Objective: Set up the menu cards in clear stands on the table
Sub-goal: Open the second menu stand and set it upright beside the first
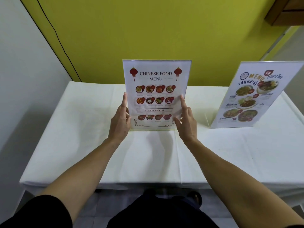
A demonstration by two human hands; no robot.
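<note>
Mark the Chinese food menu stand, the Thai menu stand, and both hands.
Chinese food menu stand (156, 76): head view, on the title text.
Thai menu stand (246, 102): head view, mid card face.
left hand (119, 120): head view, back of hand.
right hand (187, 123): head view, back of hand.

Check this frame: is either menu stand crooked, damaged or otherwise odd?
Nothing stands out. The Chinese food menu stand stands upright on the white tablecloth, left hand and right hand on its side edges. The Thai menu stand appears slanted, probably wide-angle distortion.
</note>
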